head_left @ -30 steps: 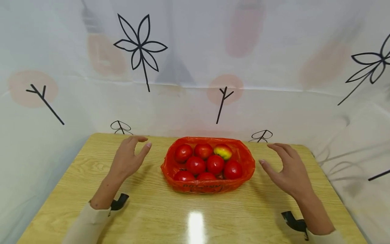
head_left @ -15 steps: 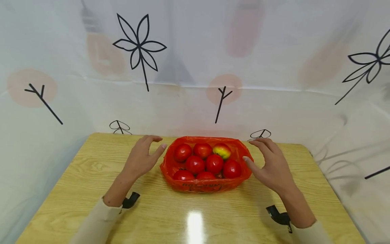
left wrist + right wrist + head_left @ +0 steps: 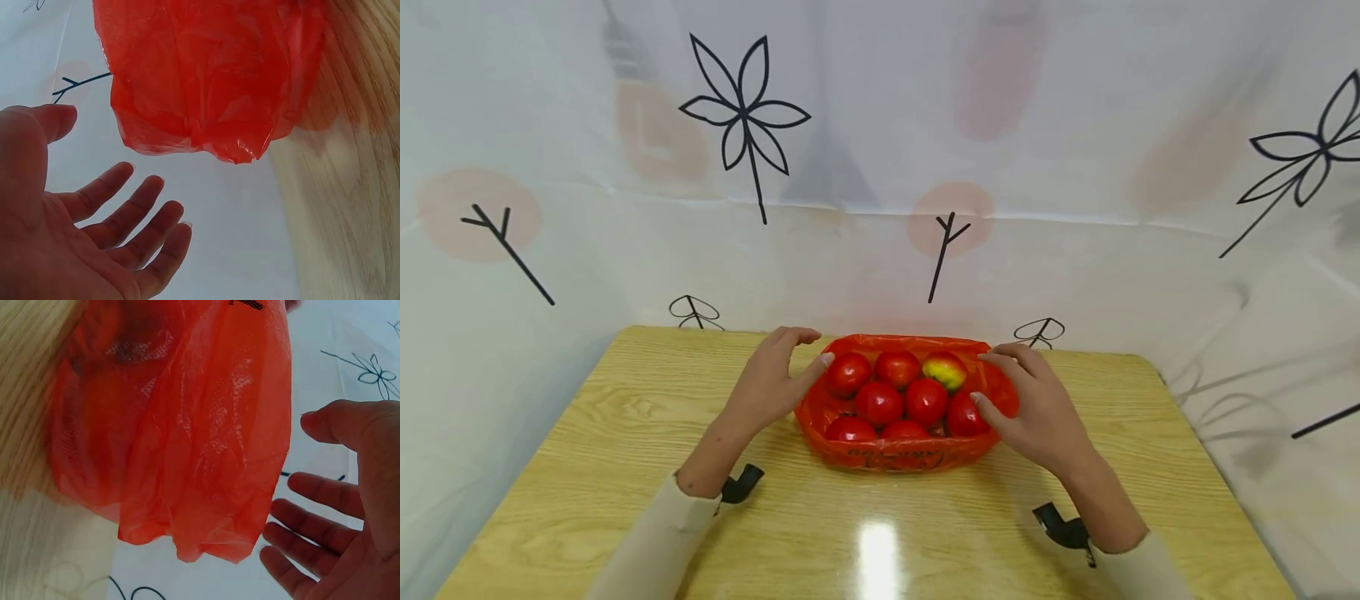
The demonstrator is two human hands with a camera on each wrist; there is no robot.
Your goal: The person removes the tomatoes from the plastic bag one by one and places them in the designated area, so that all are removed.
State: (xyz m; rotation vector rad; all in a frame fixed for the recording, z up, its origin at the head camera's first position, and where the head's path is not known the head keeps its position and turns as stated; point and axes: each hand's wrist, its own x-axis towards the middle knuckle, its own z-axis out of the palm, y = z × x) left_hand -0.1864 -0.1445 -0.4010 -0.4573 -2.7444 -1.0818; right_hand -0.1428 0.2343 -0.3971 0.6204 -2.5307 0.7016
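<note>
Both forearms, in cream sleeves, reach forward and angle inward. The left hand (image 3: pixel 769 385) and right hand (image 3: pixel 1036 404) face each other, palms inward, fingers spread and loosely bent, thumbs extended, gripping nothing.

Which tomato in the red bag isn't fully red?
The tomato at the back right of the red bag: it is yellow-green with a red blush, while the other tomatoes are red all over.

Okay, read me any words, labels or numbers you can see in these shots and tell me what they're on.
Black print on the near side of the red bag: too small and creased to read.
Black print at the bag's top edge in the right wrist view: cut off and blurred, unreadable.
Backdrop cloth: only drawn leaf and twig shapes, no text.
</note>
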